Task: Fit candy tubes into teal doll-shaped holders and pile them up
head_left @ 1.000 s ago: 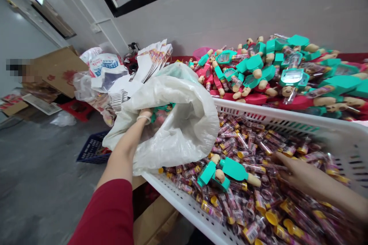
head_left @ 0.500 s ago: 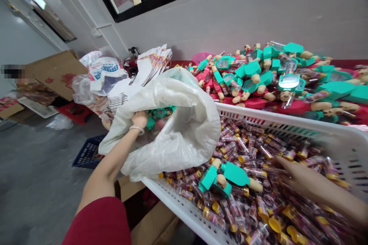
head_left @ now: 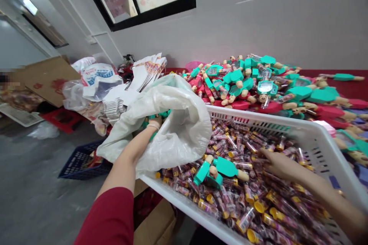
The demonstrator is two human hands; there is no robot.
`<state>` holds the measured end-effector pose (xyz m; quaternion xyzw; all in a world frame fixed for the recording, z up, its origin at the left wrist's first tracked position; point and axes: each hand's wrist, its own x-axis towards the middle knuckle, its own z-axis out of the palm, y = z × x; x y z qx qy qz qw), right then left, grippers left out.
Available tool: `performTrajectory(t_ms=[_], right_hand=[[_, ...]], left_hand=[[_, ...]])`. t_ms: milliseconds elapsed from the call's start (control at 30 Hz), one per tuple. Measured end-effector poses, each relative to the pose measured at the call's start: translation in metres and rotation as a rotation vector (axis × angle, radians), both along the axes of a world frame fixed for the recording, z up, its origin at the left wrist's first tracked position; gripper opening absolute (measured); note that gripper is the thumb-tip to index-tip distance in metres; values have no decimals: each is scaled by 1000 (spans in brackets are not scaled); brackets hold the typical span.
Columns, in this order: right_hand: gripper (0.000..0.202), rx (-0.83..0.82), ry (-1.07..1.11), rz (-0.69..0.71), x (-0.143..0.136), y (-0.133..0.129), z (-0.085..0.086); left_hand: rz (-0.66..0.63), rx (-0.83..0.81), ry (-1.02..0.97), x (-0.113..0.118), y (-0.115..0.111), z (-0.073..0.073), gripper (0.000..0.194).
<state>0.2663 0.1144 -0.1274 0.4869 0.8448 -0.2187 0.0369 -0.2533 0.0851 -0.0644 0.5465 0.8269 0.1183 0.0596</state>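
My left hand [head_left: 154, 122] reaches into a white plastic sack [head_left: 184, 153], among green pieces; its fingers are hidden inside. The sack's mouth gapes over the left part of a white basket [head_left: 184, 208] full of small clear tubes with yellow ends [head_left: 230, 199]. On the tubes, between my hands, lie a few green bear-headed toys [head_left: 225, 166]. My right hand [head_left: 271, 160] is down on the tubes at the right, fingers pointing left; its fingertips are blurred among them, and what they grip, if anything, cannot be made out.
Green and red toys [head_left: 238, 78] are heaped behind the basket along the wall. White printed cards [head_left: 146, 72] and plastic bags [head_left: 96, 74] lie at the left. A blue crate [head_left: 79, 160], a red stool [head_left: 61, 118] and a cardboard box [head_left: 48, 78] stand farther left.
My left hand has moved right and deeper into the sack. My right hand stays on the tubes. The view has shifted, showing more on the right.
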Motion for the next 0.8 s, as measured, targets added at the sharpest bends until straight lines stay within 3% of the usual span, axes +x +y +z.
performTrajectory(t_ms=[167, 233, 300, 400, 500, 567, 633, 700, 800], right_hand=[[41, -24, 2, -6, -5, -3, 5], [42, -25, 25, -10, -4, -3, 11], [45, -13, 59, -18, -3, -2, 18], [60, 44, 88, -32, -5, 2, 24], [72, 98, 96, -43, -11, 3, 27], [69, 100, 149, -68, -15, 0, 30], [56, 75, 259, -113, -18, -7, 37], [37, 42, 406, -178, -20, -16, 46], [27, 9, 613, -211, -24, -28, 61]], left_hand=[[105, -206, 148, 6, -15, 8, 36], [119, -245, 205, 8, -24, 18, 38], [123, -244, 268, 11, -36, 39, 41], [84, -101, 399, 26, -58, 92, 44], [-26, 198, 372, 68, -76, 143, 50], [-149, 361, 154, 108, -77, 154, 49], [-330, 449, -143, 148, -66, 143, 44], [-470, 468, -391, 183, -47, 115, 38], [-536, 414, -601, 221, -19, 72, 34]])
